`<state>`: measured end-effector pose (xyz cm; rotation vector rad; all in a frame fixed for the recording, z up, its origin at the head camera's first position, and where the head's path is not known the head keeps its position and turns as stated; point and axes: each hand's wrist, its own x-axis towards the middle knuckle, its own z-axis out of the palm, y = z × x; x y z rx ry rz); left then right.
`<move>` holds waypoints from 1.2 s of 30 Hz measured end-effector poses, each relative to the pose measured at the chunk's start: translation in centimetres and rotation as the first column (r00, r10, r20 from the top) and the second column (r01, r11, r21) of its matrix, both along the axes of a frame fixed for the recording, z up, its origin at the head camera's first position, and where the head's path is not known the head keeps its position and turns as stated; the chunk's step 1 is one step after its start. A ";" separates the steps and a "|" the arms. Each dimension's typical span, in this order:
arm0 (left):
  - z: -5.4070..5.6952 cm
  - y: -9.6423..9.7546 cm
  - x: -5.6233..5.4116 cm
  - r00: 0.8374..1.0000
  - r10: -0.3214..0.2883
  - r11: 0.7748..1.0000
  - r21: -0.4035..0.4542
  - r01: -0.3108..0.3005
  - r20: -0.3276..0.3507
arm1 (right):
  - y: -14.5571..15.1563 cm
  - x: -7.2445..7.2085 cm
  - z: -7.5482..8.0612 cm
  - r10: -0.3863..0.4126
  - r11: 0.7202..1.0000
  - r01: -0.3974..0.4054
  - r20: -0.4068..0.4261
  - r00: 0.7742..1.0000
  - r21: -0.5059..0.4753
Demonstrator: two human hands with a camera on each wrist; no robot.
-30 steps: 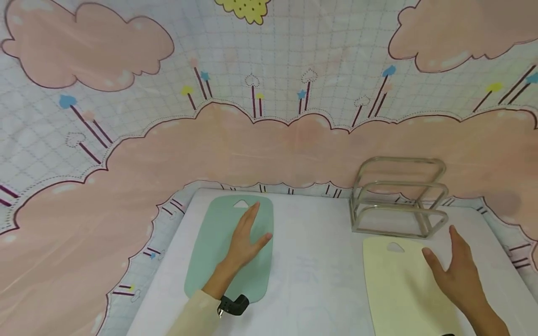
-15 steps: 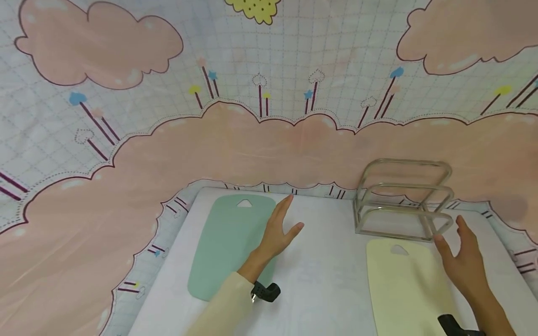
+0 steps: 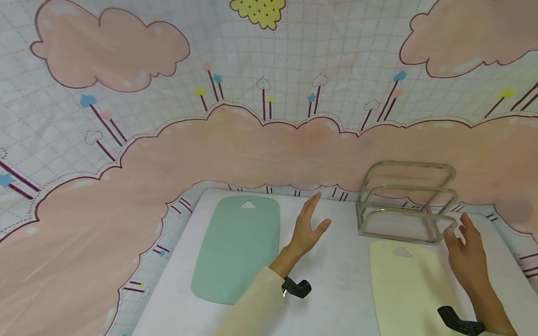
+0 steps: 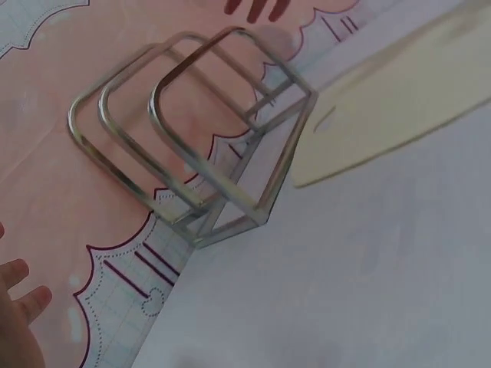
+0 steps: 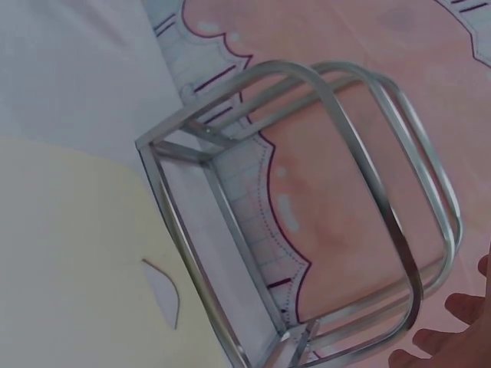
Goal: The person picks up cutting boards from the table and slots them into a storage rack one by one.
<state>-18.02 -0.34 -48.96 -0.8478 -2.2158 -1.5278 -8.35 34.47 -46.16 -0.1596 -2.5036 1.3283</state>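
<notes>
Since a second ago, the left hand has left its place over the green board and moved right, while the right hand has shifted up beside the metal rack; both boards and the rack lie as before. The rack stands upright right of centre in the head view, its three rounded loops one behind another on a rectangular base. The right hand is at its right end, thumb set apart from the other fingers, which are loosely bent with a fairly wide gap; the head view overlaps thumb and frame, but the left wrist view shows those fingers apart from the rack. To the left of the rack, the left hand hovers with fingers straight and thumb spread wide.

Just below the rack, toward the lower right of the frame, the yellow board lies flat, a small cut-out near its upper edge. Left of centre lies the green board, also flat, its lower right part behind the pale sleeve. Both lie on the white tabletop. Beyond it, a patterned cloth with pink clouds fills the upper frame.
</notes>
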 end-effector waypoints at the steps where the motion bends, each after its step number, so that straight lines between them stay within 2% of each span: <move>1: -0.1 0.3 0.1 1.000 -0.005 1.000 0.008 0.005 0.005 | 0.1 -0.1 -0.1 -0.005 1.000 0.005 0.001 1.000 -0.002; 8: -0.8 2.7 0.8 0.999 -0.025 1.000 0.001 0.025 0.020 | 1.0 -0.8 -0.5 -0.048 0.999 0.048 0.030 0.998 0.005; 14: -1.0 4.6 1.3 0.997 -0.043 0.999 -0.024 0.045 0.064 | 1.0 -1.5 -1.1 -0.045 0.998 0.047 0.040 0.998 -0.047; 23: -0.5 7.8 1.9 0.980 -0.076 0.983 -0.149 0.104 0.183 | 0.5 -2.0 -1.7 -0.102 0.992 0.110 0.114 0.988 -0.067; 29: -0.9 9.6 2.3 0.975 -0.103 0.954 -0.257 0.153 0.199 | 0.6 -2.2 -2.2 -0.157 0.979 0.180 0.209 0.965 -0.096; 32: -1.2 10.1 2.7 0.964 -0.114 0.946 -0.269 0.179 0.242 | 0.6 -2.2 -2.2 -0.171 0.977 0.195 0.227 0.959 -0.091; 36: -1.5 10.7 2.9 0.935 -0.104 0.955 -0.230 0.190 0.340 | 0.5 -2.1 -2.1 -0.186 0.975 0.209 0.243 0.952 -0.071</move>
